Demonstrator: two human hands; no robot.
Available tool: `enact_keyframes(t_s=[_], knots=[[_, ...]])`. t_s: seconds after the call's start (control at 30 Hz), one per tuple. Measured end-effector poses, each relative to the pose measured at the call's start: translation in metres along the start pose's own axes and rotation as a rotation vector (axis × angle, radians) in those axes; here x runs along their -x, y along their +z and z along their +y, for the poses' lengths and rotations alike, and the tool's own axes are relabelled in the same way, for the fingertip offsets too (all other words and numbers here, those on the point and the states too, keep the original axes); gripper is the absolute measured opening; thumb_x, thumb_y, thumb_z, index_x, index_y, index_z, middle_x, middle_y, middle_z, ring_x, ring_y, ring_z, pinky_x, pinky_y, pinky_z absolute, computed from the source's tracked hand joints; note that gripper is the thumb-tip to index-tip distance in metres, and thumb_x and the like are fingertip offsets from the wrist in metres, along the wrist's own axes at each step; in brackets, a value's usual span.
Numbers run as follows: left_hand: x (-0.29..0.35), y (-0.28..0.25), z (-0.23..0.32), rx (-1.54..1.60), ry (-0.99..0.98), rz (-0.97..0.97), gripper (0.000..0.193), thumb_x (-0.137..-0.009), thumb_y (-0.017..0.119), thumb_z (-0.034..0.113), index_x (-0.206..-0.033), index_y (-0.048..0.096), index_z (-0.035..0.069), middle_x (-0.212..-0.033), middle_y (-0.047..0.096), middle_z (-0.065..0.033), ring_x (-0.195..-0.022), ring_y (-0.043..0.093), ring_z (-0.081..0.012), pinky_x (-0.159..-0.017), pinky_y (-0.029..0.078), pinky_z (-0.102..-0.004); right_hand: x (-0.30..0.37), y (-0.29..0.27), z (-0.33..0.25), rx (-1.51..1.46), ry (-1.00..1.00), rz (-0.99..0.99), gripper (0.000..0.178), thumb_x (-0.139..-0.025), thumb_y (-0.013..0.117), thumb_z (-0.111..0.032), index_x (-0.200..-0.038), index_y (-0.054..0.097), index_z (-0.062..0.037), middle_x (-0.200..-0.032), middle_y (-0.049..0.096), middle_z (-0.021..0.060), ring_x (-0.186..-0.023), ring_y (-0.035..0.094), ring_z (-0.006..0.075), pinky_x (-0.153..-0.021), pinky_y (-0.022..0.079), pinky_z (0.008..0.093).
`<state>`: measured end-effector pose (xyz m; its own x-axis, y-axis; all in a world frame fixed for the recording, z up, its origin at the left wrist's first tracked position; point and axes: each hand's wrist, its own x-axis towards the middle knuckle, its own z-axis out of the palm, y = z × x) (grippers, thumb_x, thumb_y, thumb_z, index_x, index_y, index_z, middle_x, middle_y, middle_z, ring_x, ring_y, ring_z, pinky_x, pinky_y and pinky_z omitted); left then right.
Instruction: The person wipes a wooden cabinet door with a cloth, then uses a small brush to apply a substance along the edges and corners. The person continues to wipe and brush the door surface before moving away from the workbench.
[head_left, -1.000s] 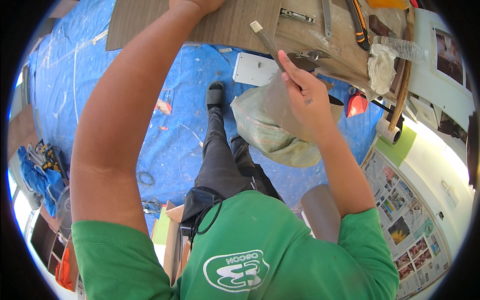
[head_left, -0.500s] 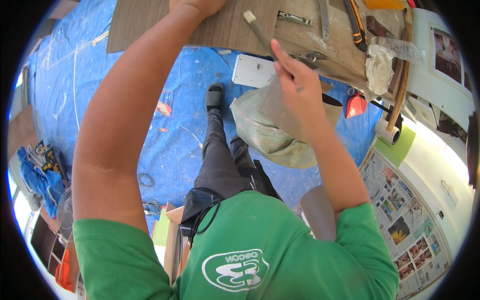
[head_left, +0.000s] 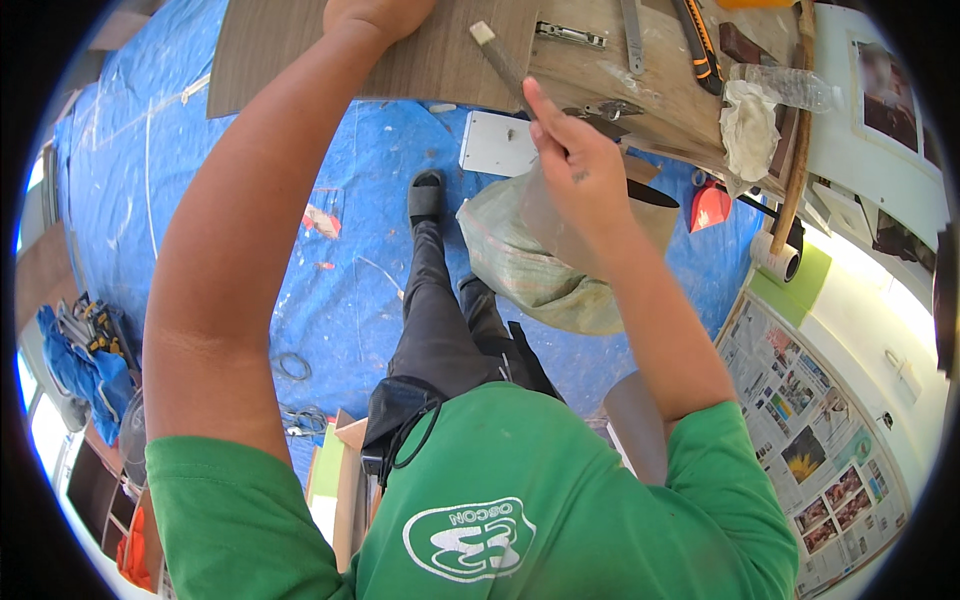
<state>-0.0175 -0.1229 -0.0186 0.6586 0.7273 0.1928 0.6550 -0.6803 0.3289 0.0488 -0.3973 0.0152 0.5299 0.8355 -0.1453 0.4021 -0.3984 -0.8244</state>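
A brown wood-grain panel [head_left: 270,60] lies at the top of the view. My left hand [head_left: 385,12] rests on or against its far part; the fingers run out past the top edge of the picture. Closed round one end of a narrow, flat grey bar with a pale tip, like a file [head_left: 502,68], is my right hand [head_left: 578,150]. The bar slants up and to the left, its tip over the panel near the right edge. Whether the tip touches the panel I cannot tell. Beyond that edge lies a metal cabinet hinge [head_left: 570,36].
Right of the panel, the wooden worktop [head_left: 665,110] holds a metal strip [head_left: 632,35], an orange-and-black utility knife [head_left: 700,45], a crumpled white cloth [head_left: 750,130] and a clear plastic bottle [head_left: 795,90]. A pale woven sack [head_left: 520,250] stands below on blue sheeting [head_left: 340,270].
My right hand and the bar have shifted slightly left in the picture, along with the panel and worktop. My left hand has also moved slightly left. Both grips look the same.
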Motion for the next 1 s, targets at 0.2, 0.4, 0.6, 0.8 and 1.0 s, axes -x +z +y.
enact_keyframes(t_s=[0.2,0.4,0.6,0.8,1.0], knots=[[0.001,0.001,-0.001,0.001,0.003,0.004,0.057,-0.108,0.035,0.041,-0.151,0.047,0.007,-0.162,0.041,-0.0100,-0.152,0.031,-0.0269,-0.127,0.018,-0.0440,0.025,-0.005,0.017,0.081,-0.064,0.009,0.055,-0.096,0.066,-0.006,-0.144,0.060,-0.0316,-0.075,0.056,0.0137,-0.065,0.054,0.0279,-0.068,0.049,0.0340],[0.002,-0.004,-0.001,-0.022,-0.013,-0.002,0.057,-0.108,0.034,0.041,-0.152,0.047,0.007,-0.162,0.041,-0.0099,-0.153,0.030,-0.0266,-0.127,0.017,-0.0434,0.012,0.007,0.019,-0.006,-0.086,0.036,0.056,-0.095,0.066,-0.005,-0.145,0.060,-0.0314,-0.073,0.055,0.0128,-0.065,0.054,0.0274,-0.068,0.049,0.0325],[0.003,-0.004,-0.001,-0.019,-0.021,-0.017,0.057,-0.108,0.033,0.041,-0.152,0.046,0.007,-0.163,0.040,-0.0098,-0.153,0.029,-0.0263,-0.128,0.017,-0.0430,0.023,0.001,0.020,-0.003,-0.043,0.050,0.049,-0.098,0.064,-0.007,-0.143,0.061,-0.0260,-0.076,0.057,0.0085,-0.066,0.050,0.0190,-0.069,0.046,0.0269],[0.001,-0.010,0.008,0.000,-0.024,-0.023,0.059,-0.108,0.033,0.042,-0.153,0.045,0.006,-0.163,0.039,-0.0101,-0.154,0.027,-0.0260,-0.128,0.015,-0.0422,-0.027,-0.004,0.009,-0.159,0.086,0.047,0.044,-0.102,0.061,-0.013,-0.146,0.060,-0.0200,-0.075,0.049,-0.0071,-0.064,0.041,0.0039,-0.062,0.039,0.0195],[0.007,-0.020,0.010,-0.061,-0.010,-0.034,0.063,-0.106,0.037,0.046,-0.153,0.045,0.006,-0.164,0.038,-0.0110,-0.154,0.027,-0.0277,-0.128,0.014,-0.0427,0.022,-0.022,0.009,-0.496,0.279,0.122,0.047,-0.103,0.062,-0.017,-0.150,0.055,-0.0177,-0.071,0.046,-0.0069,-0.061,0.039,0.0028,-0.058,0.037,0.0200]])
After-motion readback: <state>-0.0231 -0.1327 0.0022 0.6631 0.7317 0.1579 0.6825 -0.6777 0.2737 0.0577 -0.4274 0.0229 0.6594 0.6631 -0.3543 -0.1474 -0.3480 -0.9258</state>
